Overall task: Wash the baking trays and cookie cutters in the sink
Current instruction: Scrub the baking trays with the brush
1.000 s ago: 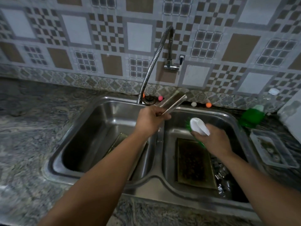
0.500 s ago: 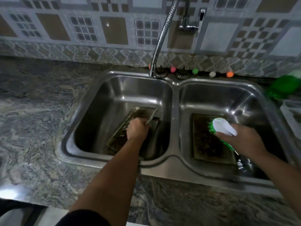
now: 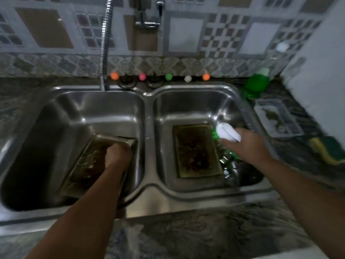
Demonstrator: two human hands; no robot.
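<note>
A double steel sink (image 3: 149, 201) holds two dirty baking trays. One tray (image 3: 84, 165) lies tilted in the left basin, and my left hand (image 3: 118, 156) is closed on its far right edge. The other tray (image 3: 196, 150) lies flat in the right basin. Just right of it, my right hand (image 3: 249, 146) grips a scrub brush (image 3: 226, 134) with a white handle and green bristles. Shiny metal cookie cutters (image 3: 230, 166) lie below my right wrist, partly hidden.
A flexible faucet hose (image 3: 104, 43) rises behind the left basin. Several small coloured balls (image 3: 169, 76) line the sink's back ledge. On the right counter stand a green soap bottle (image 3: 255, 85), a clear plastic container (image 3: 278, 118) and a yellow-green sponge (image 3: 326, 151).
My left hand brought a tray down from faucet height into the left basin, onto the tray there. My right hand with the brush moved down to the right of the right-basin tray.
</note>
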